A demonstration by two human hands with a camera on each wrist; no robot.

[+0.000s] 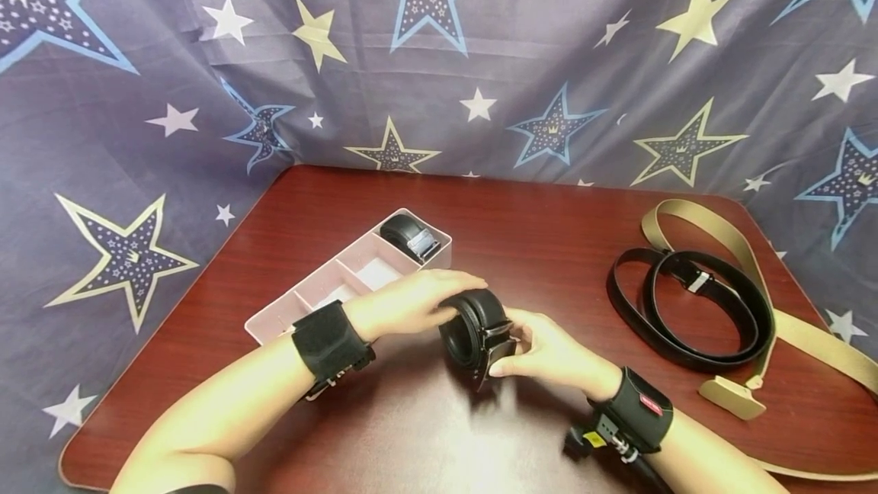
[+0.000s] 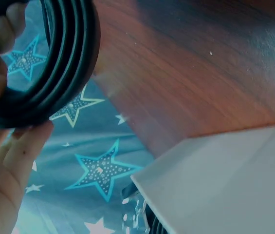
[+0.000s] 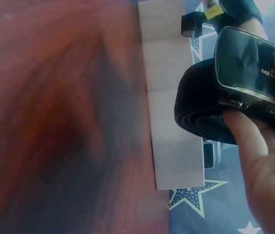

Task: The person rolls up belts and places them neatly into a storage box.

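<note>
Both hands are meeting at a rolled black belt (image 1: pixel 483 303) held up over the reddish table (image 1: pixel 549 250)
The right hand (image 1: pixel 549 345) is pinching the roll's shiny dark buckle (image 3: pixel 242 61), with the thumb pressing its face and a finger supporting it underneath, while the left hand (image 1: pixel 405 299) is resting nearly straight fingers against the roll's outer curve. The roll is hovering on the person's side of a pale pink divided box (image 1: pixel 379 273), near its right end. In the far end compartment, a second rolled belt (image 1: pixel 399 231) is sitting with its silvery buckle (image 1: pixel 424 244) showing. Well to the right, a loosely looped black belt (image 1: pixel 713 361) is lying with a tan belt (image 1: pixel 823 343), the two overlapping. A star-printed cloth (image 1: pixel 453 90) is hanging behind
</note>
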